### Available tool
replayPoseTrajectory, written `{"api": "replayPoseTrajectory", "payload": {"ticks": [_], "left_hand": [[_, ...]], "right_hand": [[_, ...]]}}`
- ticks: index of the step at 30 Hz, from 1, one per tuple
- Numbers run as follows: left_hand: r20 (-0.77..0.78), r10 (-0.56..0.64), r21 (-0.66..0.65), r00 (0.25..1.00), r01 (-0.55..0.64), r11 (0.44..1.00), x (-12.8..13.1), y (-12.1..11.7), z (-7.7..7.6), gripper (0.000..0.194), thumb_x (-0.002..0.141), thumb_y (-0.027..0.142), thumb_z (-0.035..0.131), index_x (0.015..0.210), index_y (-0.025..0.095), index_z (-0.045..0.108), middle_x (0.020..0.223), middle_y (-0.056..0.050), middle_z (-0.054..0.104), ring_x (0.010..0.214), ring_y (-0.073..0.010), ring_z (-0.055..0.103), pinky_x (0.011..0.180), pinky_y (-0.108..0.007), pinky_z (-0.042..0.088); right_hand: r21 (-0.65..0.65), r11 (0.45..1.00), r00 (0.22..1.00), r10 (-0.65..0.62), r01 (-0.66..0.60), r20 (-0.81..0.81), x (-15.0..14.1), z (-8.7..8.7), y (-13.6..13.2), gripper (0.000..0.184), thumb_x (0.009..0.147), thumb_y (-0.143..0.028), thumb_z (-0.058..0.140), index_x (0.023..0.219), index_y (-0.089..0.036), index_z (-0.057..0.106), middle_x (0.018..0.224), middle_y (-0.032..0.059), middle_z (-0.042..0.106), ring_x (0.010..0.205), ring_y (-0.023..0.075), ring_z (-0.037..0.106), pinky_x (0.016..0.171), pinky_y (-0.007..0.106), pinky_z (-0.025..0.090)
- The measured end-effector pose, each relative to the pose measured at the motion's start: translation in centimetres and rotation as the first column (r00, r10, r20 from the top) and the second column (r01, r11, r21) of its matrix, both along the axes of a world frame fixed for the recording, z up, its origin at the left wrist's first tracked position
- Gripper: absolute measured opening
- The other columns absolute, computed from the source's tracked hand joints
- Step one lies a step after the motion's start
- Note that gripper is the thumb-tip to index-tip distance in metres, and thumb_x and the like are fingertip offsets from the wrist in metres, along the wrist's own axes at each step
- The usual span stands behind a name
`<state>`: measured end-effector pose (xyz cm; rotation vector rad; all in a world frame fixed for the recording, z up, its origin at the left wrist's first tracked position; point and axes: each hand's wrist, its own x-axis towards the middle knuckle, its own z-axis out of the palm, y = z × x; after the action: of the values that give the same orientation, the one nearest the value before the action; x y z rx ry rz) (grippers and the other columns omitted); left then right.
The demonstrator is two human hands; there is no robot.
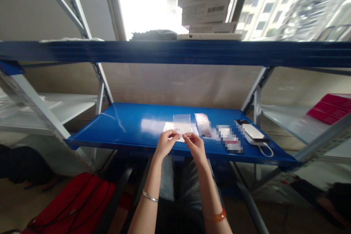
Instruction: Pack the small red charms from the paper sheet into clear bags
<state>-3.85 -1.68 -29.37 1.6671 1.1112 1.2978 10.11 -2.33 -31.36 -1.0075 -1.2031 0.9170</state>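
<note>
My left hand (166,143) and my right hand (196,144) meet over the front of a blue shelf top (126,120). Thumb and fingers of each are pinched together, and whatever sits between the fingertips is too small to make out. Beneath and just beyond them lies a white sheet (168,126), partly covered by my fingers. A clear plastic bag (182,118) rests flat over its far part. To the right of the bag, a row of overlapping small clear packets (203,124) lies on the blue surface.
Farther right are a blurred-out item (229,139) and a white device (253,132) with a cable loop. A blue shelf beam (170,52) crosses above, carrying stacked white boxes (205,9). Metal uprights flank both sides. Pink boxes (330,109) sit on the right shelf.
</note>
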Motion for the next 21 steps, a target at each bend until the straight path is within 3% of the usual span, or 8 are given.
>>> {"api": "replayPoseTrajectory", "payload": {"ticks": [9, 17, 21], "left_hand": [[0.037, 0.006, -0.018, 0.999, -0.005, 1.0, 0.16, 0.14, -0.26, 0.021, 0.076, 0.033, 0.061, 0.073, 0.013, 0.067, 0.073, -0.005, 0.069, 0.073, -0.0169, 0.063, 0.069, -0.025, 0.047], [0.117, -0.029, -0.048, 0.993, 0.035, 0.998, 0.19, 0.08, -0.08, 0.037, 0.081, 0.044, 0.054, 0.084, 0.012, 0.071, 0.082, -0.008, 0.072, 0.075, -0.0182, 0.064, 0.071, -0.027, 0.047], [0.078, -0.018, -0.032, 0.997, 0.021, 0.999, 0.28, 0.17, -0.31, 0.038, 0.081, 0.046, 0.055, 0.085, 0.012, 0.072, 0.075, -0.006, 0.071, 0.078, -0.0197, 0.064, 0.073, -0.027, 0.047]], "right_hand": [[-0.02, 0.999, 1.0, -0.026, 0.026, -0.001, -0.09, -0.13, 0.05, 0.031, 0.067, -0.045, 0.068, 0.074, -0.015, 0.064, 0.056, -0.0009, 0.056, 0.051, 0.0108, 0.05, 0.048, 0.022, 0.037], [-0.04, 0.995, 0.993, -0.099, 0.097, -0.061, -0.17, 0.24, -0.23, 0.033, 0.065, -0.046, 0.069, 0.075, -0.015, 0.065, 0.054, -0.0015, 0.057, 0.048, 0.01, 0.049, 0.046, 0.022, 0.037], [-0.029, 0.999, 0.999, -0.034, 0.033, -0.023, -0.09, 0.42, -0.32, 0.031, 0.064, -0.045, 0.07, 0.071, -0.016, 0.066, 0.058, 0.001, 0.061, 0.05, 0.0109, 0.051, 0.047, 0.022, 0.038]]}}
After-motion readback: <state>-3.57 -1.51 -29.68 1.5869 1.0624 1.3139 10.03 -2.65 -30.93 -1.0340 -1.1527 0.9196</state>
